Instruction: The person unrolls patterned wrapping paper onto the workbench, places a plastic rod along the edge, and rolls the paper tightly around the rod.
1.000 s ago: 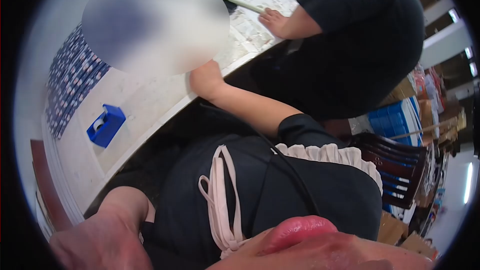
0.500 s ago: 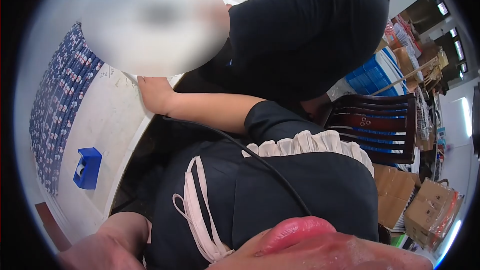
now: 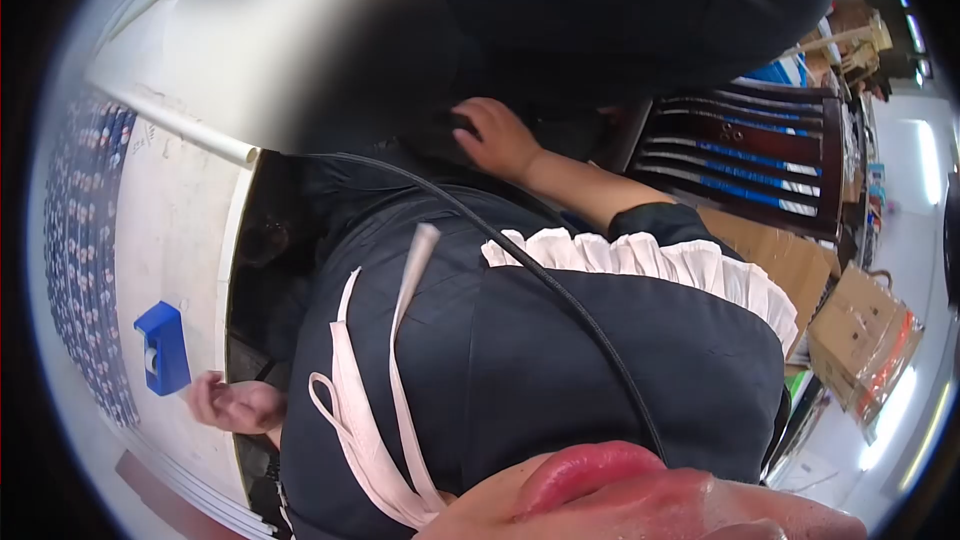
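ok so my left hand (image 3: pixel 243 405) is down by the near edge of the long white table (image 3: pixel 185 240), fingers slack and partly uncurled. it's a bit blurry and i can't make out the palm, but nothing shows in it. just beside my fingertips sits a chunky blue plastic tape dispenser (image 3: pixel 170 345) with a small whitish roll in it, standing on the table.

past that there's a wide spread of navy fabric with a pale flower print (image 3: pixel 92 250) along the far side. a long cream-coloured tube (image 3: pixel 205 137) lies across the tabletop, one end right at the table edge.

my right hand (image 3: pixel 500 143) is off the table, fingers a little bent and apart from the thumb, no object visible there. a co-worker in black clothes (image 3: pixel 630 15) is close by, can't tell if i'm touching them.

i've got a black apron with cream ruffles and ties (image 3: pixel 560 360) on, with a thin black cable (image 3: pixel 560 285) running across it. dark wooden slatted chair (image 3: pixel 735 135) near my right arm, plus a taped brown cardboard box (image 3: pixel 862 340) beyond.
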The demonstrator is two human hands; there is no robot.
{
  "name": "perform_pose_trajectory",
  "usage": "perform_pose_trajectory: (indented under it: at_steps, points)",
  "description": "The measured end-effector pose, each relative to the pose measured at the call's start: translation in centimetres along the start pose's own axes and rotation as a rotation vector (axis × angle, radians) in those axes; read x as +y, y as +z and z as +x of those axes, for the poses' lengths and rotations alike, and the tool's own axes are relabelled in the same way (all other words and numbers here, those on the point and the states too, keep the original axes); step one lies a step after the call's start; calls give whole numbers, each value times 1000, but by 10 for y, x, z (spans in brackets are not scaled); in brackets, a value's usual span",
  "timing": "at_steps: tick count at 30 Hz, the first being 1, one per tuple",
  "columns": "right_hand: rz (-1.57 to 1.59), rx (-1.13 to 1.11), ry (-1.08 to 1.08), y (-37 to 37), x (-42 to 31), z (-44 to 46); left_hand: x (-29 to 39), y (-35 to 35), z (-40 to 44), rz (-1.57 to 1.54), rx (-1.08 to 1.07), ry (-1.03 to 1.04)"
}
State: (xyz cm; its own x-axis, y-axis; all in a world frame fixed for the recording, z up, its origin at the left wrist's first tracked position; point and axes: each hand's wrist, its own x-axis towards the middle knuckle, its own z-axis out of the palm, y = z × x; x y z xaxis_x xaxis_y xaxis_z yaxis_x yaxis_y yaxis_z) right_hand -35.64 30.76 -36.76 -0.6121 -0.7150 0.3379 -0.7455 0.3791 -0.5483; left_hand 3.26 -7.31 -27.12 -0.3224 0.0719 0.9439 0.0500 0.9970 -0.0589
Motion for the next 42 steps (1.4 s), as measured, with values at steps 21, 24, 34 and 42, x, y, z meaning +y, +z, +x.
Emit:
perform_pose_trajectory:
  at_steps: [21,24,34,42]
  points:
    - [-459,-389,708,-14,157,-44,-4,1,-184,-604,-407,-957]
    - [-363,-434,735,-24,154,-27,6,4,-187,-537,-384,-978]
    - [-534,-247,569,-1,146,-43,33,14,-187,-372,-233,-1310]
    - [-647,-367,573,33,70,1,51,21,-169,-267,-102,-1425]
